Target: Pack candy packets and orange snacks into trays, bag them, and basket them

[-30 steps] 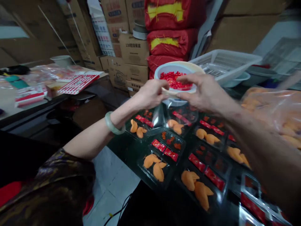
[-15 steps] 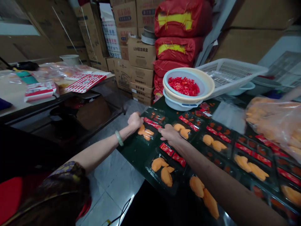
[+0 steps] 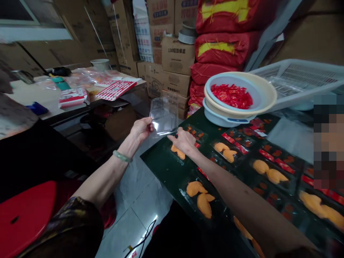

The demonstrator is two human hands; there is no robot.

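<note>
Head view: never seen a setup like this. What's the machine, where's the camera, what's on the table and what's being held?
There is no machine: these are a person's own bare hands. One camera worn on the head takes every picture, looking forward and down.

The left hand holds a thin clear plastic piece by its edge. The right hand is over a filled tray at the table's far left; whether it touches anything is hard to tell.

On the dark green table lie clear trays with folded orange pieces, red packets and small reddish-brown bits. Toward the back stands a light blue basin of loose red packets, set in a cream one.
</note>
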